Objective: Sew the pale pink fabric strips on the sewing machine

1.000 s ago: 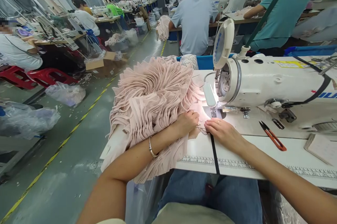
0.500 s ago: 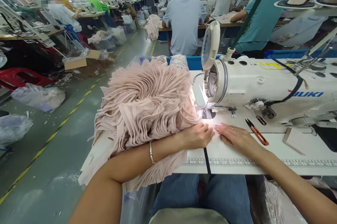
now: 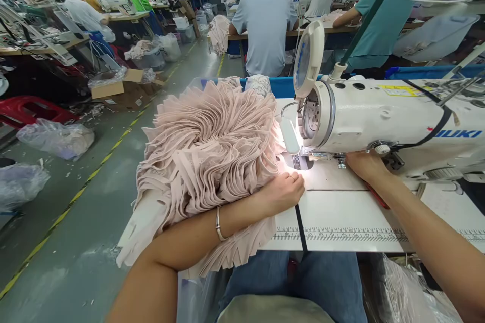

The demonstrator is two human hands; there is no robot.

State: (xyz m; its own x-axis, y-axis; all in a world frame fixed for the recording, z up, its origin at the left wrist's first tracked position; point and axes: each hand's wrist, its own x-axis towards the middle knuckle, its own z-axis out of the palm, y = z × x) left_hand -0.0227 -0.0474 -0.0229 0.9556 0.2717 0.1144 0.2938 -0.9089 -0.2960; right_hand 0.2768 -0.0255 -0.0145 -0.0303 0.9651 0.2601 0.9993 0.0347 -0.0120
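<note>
Pink fabric stack is lying under your left hand, fingers curled loosely on its edge. Your right hand is reaching beneath the sewing machine; grip hidden.

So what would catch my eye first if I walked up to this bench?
The big fanned pile of pale pink fabric pieces, heaped on the white table's left end with the left hand resting at its edge. Next, the white sewing machine on the right, its lamp glaring at the needle, and the right hand tucked under its arm.
</note>
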